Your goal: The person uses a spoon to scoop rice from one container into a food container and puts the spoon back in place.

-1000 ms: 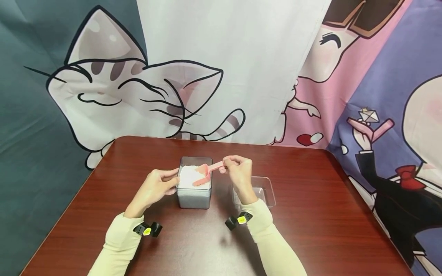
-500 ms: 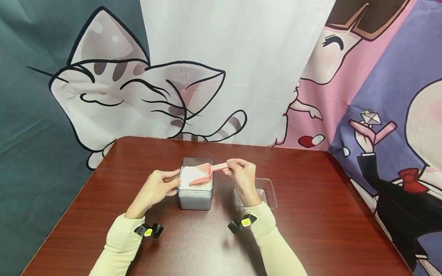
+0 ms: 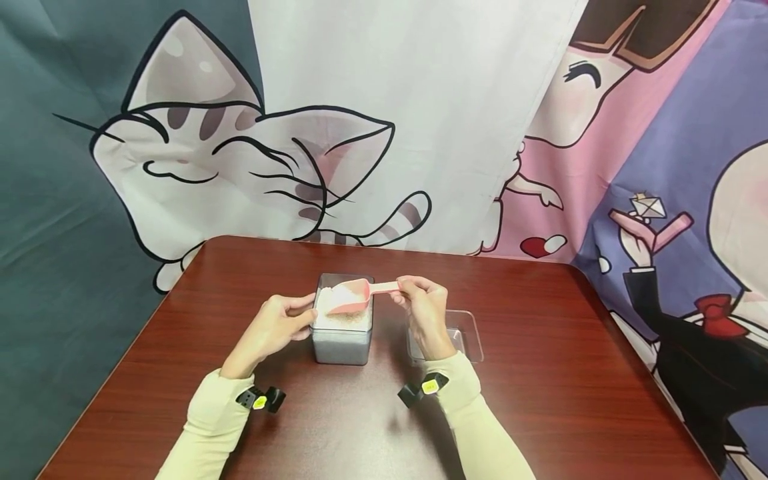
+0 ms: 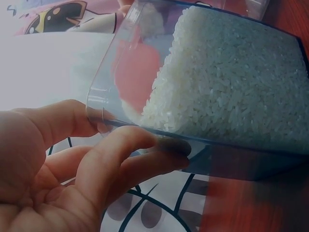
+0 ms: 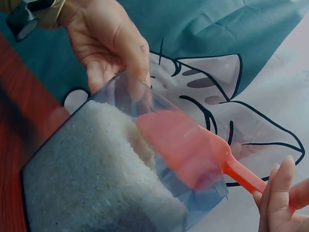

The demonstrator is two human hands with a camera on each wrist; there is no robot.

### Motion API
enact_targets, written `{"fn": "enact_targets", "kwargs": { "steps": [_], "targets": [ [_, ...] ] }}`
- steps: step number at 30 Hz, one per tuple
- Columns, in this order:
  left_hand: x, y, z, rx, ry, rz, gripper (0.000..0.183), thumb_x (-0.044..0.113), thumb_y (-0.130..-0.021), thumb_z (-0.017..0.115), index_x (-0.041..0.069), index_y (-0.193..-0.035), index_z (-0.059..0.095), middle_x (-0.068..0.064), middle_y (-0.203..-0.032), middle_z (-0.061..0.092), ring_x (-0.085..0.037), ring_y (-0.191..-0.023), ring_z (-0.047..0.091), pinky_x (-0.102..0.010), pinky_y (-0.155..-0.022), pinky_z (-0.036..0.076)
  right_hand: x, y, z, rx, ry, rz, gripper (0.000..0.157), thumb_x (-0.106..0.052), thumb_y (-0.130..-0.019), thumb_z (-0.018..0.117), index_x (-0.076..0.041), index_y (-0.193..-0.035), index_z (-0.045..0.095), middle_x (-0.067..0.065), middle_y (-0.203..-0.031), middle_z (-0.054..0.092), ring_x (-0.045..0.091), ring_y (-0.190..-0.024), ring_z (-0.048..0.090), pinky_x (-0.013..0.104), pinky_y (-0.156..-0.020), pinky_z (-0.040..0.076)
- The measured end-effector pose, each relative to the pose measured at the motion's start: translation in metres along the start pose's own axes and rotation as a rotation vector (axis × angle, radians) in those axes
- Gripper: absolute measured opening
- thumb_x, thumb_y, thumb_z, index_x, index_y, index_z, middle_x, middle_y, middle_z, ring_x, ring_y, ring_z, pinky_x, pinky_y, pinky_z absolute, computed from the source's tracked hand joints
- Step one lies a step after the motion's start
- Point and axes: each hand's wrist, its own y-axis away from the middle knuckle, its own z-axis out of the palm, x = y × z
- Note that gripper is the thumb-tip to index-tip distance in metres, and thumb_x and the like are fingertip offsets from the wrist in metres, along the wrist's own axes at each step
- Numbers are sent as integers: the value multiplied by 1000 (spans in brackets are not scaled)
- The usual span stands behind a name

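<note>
A clear, bluish square container (image 3: 342,349) stands on the table, well filled with white rice (image 4: 231,82). My left hand (image 3: 271,328) grips the container's left edge near the rim, thumb and fingers on its walls. With my right hand (image 3: 425,308) I hold a pink scoop (image 3: 355,303) by its handle, level over the container's opening. White rice lies in the scoop's bowl. Through the clear wall in the right wrist view, the scoop's bowl (image 5: 178,145) appears above a hollow in the rice. The right palm and wrist overlap the box behind them.
A shallow clear plastic box (image 3: 465,333) sits to the right of the container, partly behind my right wrist. The reddish-brown wooden table (image 3: 528,400) reaches back to a cloth (image 3: 456,87) printed with cartoon figures.
The scoop has come up out of the rice and levelled, its bowl now carrying rice. My right hand has shifted slightly right, while the left keeps its grip on the container.
</note>
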Motion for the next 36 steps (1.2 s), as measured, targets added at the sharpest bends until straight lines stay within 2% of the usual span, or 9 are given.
{"fn": "enact_targets", "kwargs": {
  "steps": [12, 20, 24, 28, 36],
  "targets": [
    [3, 1, 0, 6, -22, -5, 44, 12, -87, 62, -2, -128, 51, -23, -119, 57, -20, -89, 65, -29, -68, 56, -4, 0, -2, -2, -50, 62, 7, 10, -79, 59, 13, -84, 60, 10, -63, 62, 11, -48, 60, 16, -47, 52],
    [3, 1, 1, 10, -22, -6, 43, 10, -88, 60, -2, -128, 51, -23, -119, 56, -21, -88, 65, -29, -67, 56, -12, 2, -5, -4, -60, 51, 5, 9, -80, 58, 11, -83, 62, 12, -64, 63, 10, -47, 58, 16, -47, 51],
    [2, 1, 1, 9, -17, -6, 43, 9, -88, 60, -3, -128, 51, -23, -119, 57, -20, -87, 65, -29, -67, 56, -19, 1, -9, -21, -77, 50, 6, 9, -81, 58, 9, -79, 63, 13, -63, 63, 10, -47, 58, 15, -46, 50],
    [1, 0, 1, 7, -9, -2, 43, 8, -87, 60, -4, -128, 51, -24, -117, 57, -19, -86, 65, -29, -67, 56, -29, 1, -13, -47, -84, 44, 5, 8, -81, 58, 11, -82, 63, 12, -62, 63, 10, -48, 59, 14, -46, 50],
    [1, 0, 1, 5, -1, 1, 43, 7, -88, 59, -5, -128, 50, -24, -117, 58, -20, -87, 65, -29, -67, 56, -44, 2, -26, -51, -87, 23, 7, 8, -82, 58, 10, -82, 65, 11, -62, 64, 10, -48, 59, 14, -46, 50]
  ]
}}
